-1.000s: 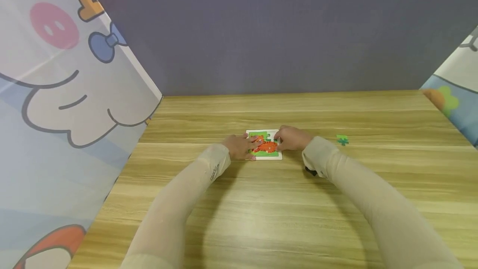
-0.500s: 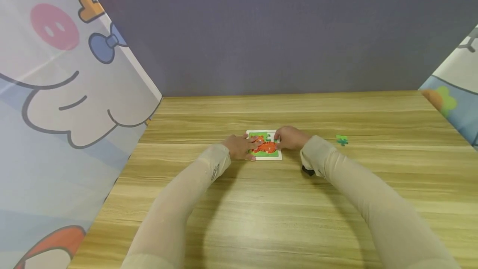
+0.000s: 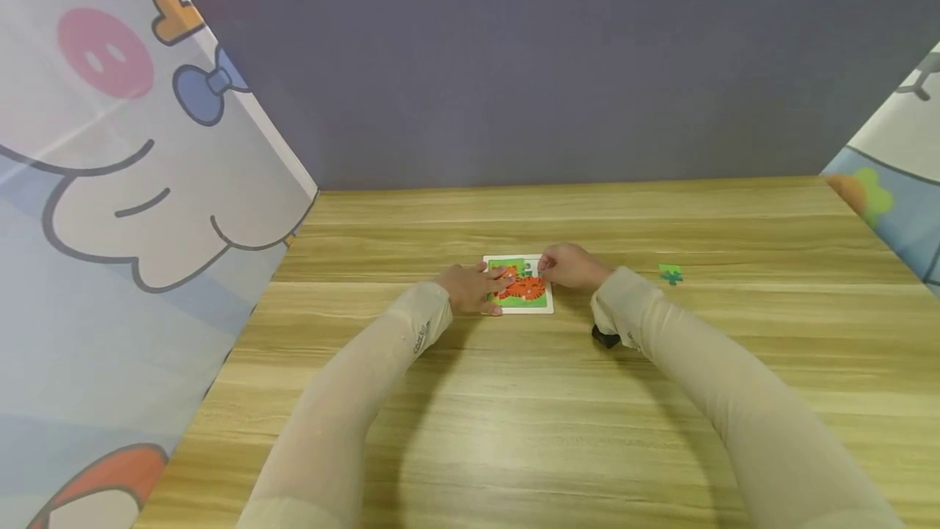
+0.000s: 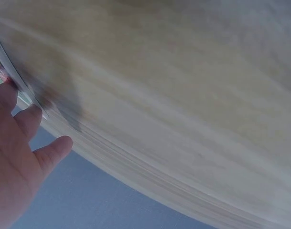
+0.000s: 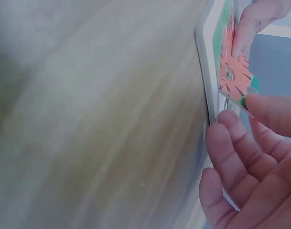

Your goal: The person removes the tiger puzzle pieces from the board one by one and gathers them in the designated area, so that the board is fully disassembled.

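Observation:
A jigsaw puzzle with an orange striped tiger on green (image 3: pixel 527 291) lies in a white frame at the middle of the table in the head view. My left hand (image 3: pixel 467 290) rests on its left side with the fingers spread. At the upper right of the frame, my right hand (image 3: pixel 575 266) pinches a puzzle piece (image 5: pixel 237 78), orange with dark stripes and a green end. The right wrist view has this piece tilted, its lower corner between thumb and fingers. In the left wrist view, the left hand (image 4: pixel 14 152) touches the frame's edge, and the puzzle is mostly out of view.
A loose green and teal puzzle piece (image 3: pixel 671 273) lies on the wooden table (image 3: pixel 499 423) to the right of the frame. Behind the table rises a grey panel (image 3: pixel 543 64). A cartoon-printed sheet (image 3: pixel 147 333) borders the left side, and another the right.
My right hand has shifted slightly up and left at the puzzle, and more of the tiger's right end shows beneath it. My left hand has stayed in place.

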`<state>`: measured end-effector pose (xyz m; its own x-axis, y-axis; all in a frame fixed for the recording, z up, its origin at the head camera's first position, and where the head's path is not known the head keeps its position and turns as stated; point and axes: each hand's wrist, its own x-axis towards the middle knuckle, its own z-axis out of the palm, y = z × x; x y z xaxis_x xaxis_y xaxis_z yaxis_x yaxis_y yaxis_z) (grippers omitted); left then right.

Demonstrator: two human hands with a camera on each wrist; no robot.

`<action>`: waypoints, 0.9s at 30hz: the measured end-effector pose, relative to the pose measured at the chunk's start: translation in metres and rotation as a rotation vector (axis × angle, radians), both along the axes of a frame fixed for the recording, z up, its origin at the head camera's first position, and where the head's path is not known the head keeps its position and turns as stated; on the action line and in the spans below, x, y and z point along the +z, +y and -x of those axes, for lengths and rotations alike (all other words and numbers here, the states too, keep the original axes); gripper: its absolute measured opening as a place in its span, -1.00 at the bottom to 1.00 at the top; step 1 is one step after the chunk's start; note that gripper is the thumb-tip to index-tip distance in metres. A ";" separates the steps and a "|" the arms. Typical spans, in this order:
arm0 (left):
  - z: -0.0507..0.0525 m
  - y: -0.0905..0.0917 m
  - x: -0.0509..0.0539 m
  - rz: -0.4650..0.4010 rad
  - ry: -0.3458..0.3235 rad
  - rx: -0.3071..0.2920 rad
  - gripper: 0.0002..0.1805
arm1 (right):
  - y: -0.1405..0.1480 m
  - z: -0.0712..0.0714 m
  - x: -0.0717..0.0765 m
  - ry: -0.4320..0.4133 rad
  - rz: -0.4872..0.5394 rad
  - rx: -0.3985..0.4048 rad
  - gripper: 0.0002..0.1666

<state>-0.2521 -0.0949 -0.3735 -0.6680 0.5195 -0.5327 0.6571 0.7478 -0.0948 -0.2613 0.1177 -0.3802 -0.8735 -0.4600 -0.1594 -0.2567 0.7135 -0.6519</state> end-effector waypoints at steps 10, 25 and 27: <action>0.000 0.000 0.002 -0.031 -0.035 0.019 -0.21 | 0.002 -0.002 -0.005 -0.102 0.149 -0.064 -0.87; 0.004 -0.002 -0.002 -0.053 -0.045 0.023 -0.20 | 0.003 -0.006 -0.004 -0.079 0.184 -0.079 -0.85; 0.004 -0.002 -0.002 -0.052 -0.044 0.024 -0.20 | 0.004 -0.007 -0.003 -0.085 0.189 -0.087 -0.85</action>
<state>-0.2560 -0.0965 -0.3753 -0.6570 0.5315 -0.5347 0.6417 0.7665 -0.0267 -0.2540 0.1216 -0.3829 -0.8982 -0.4125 -0.1519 -0.1385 0.5936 -0.7928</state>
